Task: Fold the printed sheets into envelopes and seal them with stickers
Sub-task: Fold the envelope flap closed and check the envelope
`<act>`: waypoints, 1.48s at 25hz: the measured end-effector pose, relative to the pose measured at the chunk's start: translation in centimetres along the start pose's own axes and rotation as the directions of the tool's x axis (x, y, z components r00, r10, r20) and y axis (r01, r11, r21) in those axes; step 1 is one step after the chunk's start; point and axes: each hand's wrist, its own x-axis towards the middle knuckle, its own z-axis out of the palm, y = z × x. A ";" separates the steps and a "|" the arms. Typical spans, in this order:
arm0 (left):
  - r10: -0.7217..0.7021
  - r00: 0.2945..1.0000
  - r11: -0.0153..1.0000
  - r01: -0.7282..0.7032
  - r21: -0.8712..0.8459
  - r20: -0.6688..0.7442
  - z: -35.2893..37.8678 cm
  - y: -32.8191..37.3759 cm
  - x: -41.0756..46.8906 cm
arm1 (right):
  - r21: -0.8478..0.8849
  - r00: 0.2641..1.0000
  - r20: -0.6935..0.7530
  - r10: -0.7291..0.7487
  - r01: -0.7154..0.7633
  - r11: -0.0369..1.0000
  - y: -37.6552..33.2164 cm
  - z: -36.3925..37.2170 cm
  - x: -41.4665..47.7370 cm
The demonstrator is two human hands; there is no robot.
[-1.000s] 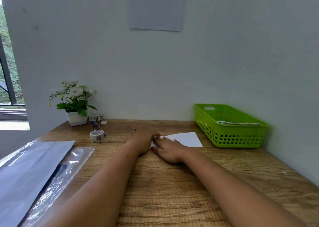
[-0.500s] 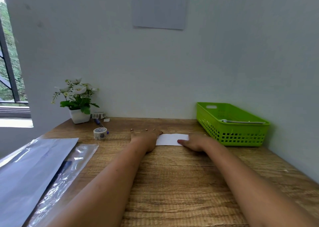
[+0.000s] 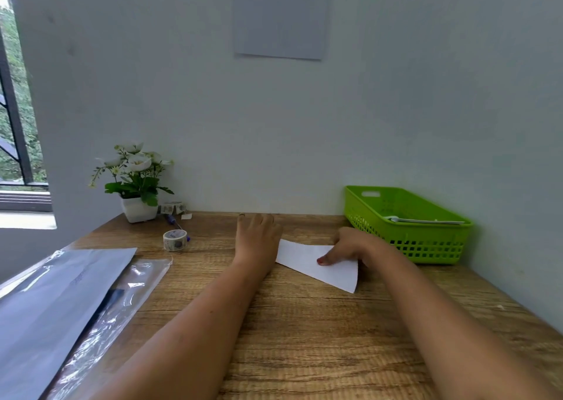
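Note:
A folded white sheet (image 3: pixel 310 262) lies on the wooden desk (image 3: pixel 304 323), turned at an angle with one corner pointing toward me. My right hand (image 3: pixel 350 247) pinches its right part, thumb on top and fingers behind it. My left hand (image 3: pixel 259 235) lies flat on the desk with straight fingers, its edge against the sheet's left end. A roll of stickers (image 3: pixel 174 239) stands to the left, apart from both hands.
A green basket (image 3: pixel 408 217) holding papers sits at the right by the wall. A potted white flower (image 3: pixel 137 183), a second sticker roll (image 3: pixel 173 207) and a pen (image 3: pixel 176 226) are at the back left. A plastic sleeve of sheets (image 3: pixel 61 302) lies front left.
My right hand slid along the fold to the right, then took hold of the sheet and turned it so a corner swings toward me. My left hand stayed flat at the left end.

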 end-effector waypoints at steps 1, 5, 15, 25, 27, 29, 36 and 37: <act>-0.004 0.999 1.000 0.004 -0.010 -0.041 0.0 0.0 0.0 | 0.100 0.998 -0.052 -0.028 0.033 0.994 0.1 -0.3 0.0; -0.028 0.966 0.992 -0.006 -0.129 -0.259 -0.4 0.2 0.3 | -0.062 0.730 -0.649 -0.213 0.228 0.972 -0.6 -1.6 -0.6; 0.112 0.916 0.903 0.068 -0.425 0.386 0.3 1.4 0.8 | 0.189 0.953 0.023 -0.301 0.292 0.938 -1.7 0.5 -0.8; 0.169 0.831 0.861 0.137 -0.490 0.529 0.0 1.3 1.3 | -0.425 0.980 0.012 -0.201 0.187 0.886 0.3 1.9 4.5; 0.171 0.829 0.869 0.128 -0.478 0.533 0.0 1.5 1.3 | -0.512 0.988 0.015 -0.152 0.138 0.848 -0.3 1.6 6.1; 0.176 0.825 0.882 0.110 -0.458 0.536 0.3 1.5 1.4 | -0.536 0.993 0.018 -0.115 0.107 0.837 -0.3 1.6 7.7; 0.205 0.795 0.898 0.079 -0.433 0.570 -0.5 1.7 1.4 | -0.669 0.996 0.009 -0.083 0.068 0.740 -0.7 1.9 7.5; 0.212 0.791 0.899 0.072 -0.432 0.574 -0.7 1.7 1.4 | -0.685 0.998 0.027 -0.062 0.064 0.726 -1.0 1.6 6.2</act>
